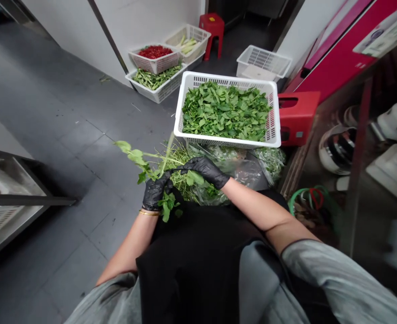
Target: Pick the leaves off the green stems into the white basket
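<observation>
My left hand (155, 194), in a black glove, is closed around leafy green stems (136, 157). Their leaves stick out to the upper left, and more hang below the wrist. Also gloved in black, my right hand (207, 170) pinches at the stems just right of the left hand, with a few leaves below its fingers. Under both hands is a heap of thin green stems (181, 180), partly hidden by them. Beyond it, a white plastic basket (228, 140) holds a thick layer of picked green leaves (227, 110).
Clear plastic bags (248, 171) with greens lie right of the heap. A red stool (297, 117) stands beside the basket. Farther off are baskets of red chillies (155, 51) and green pods (156, 80), and another white basket (264, 63). A metal shelf (16, 198) stands at left.
</observation>
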A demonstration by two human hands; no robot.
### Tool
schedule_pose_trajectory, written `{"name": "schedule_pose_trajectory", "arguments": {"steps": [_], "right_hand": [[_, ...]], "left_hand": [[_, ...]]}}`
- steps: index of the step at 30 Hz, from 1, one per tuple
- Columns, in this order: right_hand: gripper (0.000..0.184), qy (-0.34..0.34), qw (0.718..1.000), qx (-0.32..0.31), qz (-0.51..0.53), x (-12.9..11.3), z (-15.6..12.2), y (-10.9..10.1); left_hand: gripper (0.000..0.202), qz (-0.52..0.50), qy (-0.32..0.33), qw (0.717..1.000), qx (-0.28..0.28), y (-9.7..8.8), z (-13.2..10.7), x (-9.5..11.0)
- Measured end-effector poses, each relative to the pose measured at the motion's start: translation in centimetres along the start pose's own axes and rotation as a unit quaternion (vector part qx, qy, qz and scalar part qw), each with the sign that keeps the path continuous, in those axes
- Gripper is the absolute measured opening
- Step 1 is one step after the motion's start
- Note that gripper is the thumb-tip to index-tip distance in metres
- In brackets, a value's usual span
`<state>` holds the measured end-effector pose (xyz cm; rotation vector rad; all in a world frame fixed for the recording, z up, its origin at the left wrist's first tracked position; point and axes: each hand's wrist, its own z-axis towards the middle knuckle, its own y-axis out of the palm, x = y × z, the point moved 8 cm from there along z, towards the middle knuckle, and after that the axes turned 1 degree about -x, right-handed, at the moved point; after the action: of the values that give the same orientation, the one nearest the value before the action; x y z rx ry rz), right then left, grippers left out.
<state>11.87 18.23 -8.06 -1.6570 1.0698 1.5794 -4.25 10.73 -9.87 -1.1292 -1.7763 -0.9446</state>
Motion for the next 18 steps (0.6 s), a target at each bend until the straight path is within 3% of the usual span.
{"name": "schedule_pose_trajectory", "arguments": {"steps": [5, 8, 10, 12, 14, 16, 17, 18], "right_hand": [[0.041, -0.011, 0.975, -0.114, -0.19, -0.6, -1.3, 3.0], [0.05, -0.035, 0.98, -0.072, -0.18, -0.8, -0.6, 2.5], [0.057, -0.067, 0.989, 0.015, -0.132, -2.3, 0.9, -1.1], [0.057, -0.113, 0.975, 0.126, -0.143, -5.4, 2.5, -7.1], [0.051, -0.155, 0.927, 0.239, -0.244, -9.5, 3.4, -13.4], [0.063, -0.121, 0.846, 0.364, -0.371, -12.8, 3.2, -18.3], [0.068, -0.1, 0.825, 0.379, -0.407, -13.6, 3.0, -19.1], [0.069, -0.082, 0.831, 0.353, -0.421, -13.7, 3.0, -18.6]], "left_hand": [[0.036, -0.085, 0.019, 0.996, -0.012, 1.0, 0.4, 0.6], [0.041, -0.109, -0.014, 0.994, -0.001, 0.9, 0.7, -0.2], [0.047, -0.112, -0.028, 0.993, 0.012, 0.2, 0.9, -0.6], [0.048, -0.08, -0.017, 0.997, 0.018, -0.7, 1.0, -0.3], [0.044, -0.029, 0.002, 0.999, 0.023, -1.5, 1.1, 0.2], [0.04, 0.007, 0.017, 0.999, 0.029, -1.9, 1.2, 0.5], [0.039, 0.016, 0.028, 0.999, 0.035, -2.0, 1.3, 0.7], [0.039, 0.023, 0.04, 0.998, 0.042, -2.0, 1.3, 0.9]]}}
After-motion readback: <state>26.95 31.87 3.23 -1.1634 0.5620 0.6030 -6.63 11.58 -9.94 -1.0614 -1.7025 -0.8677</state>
